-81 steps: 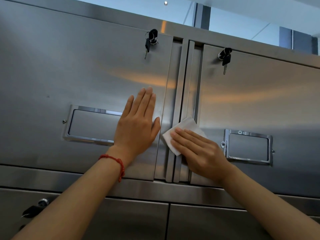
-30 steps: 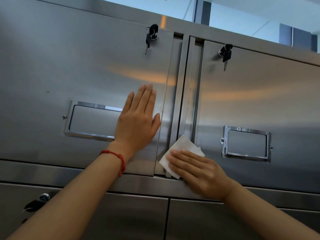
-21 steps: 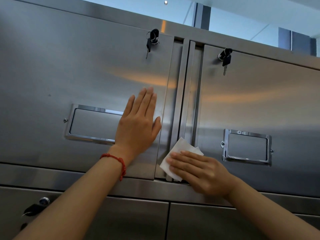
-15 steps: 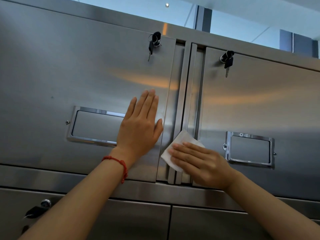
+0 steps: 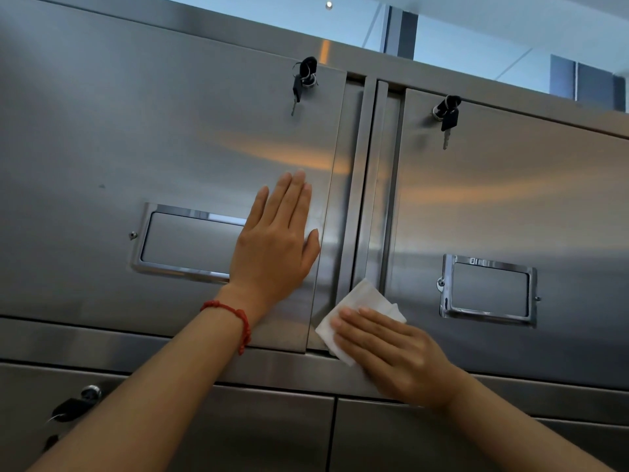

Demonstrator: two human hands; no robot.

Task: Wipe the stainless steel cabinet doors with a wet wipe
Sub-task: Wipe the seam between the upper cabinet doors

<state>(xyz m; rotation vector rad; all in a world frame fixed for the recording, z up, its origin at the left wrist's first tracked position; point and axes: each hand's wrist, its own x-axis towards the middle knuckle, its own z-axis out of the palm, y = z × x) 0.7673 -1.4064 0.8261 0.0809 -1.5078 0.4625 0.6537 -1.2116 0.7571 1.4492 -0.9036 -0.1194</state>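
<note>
Head view is showing the right hand [image 5: 391, 352] pressing a crumpled white wet wipe [image 5: 357, 308] flat-fingered at the left cabinet door's [image 5: 136, 131] lower right corner, while the left hand [image 5: 275, 243] is lying spread on that door.

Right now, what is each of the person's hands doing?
Left hand: open, flat on the left cabinet door, holding nothing.
Right hand: open, straight fingers pressing the wet wipe onto the door edges.

keys [image 5: 299, 84] hang in locks; ceiling light [image 5: 328, 5] above.
</note>
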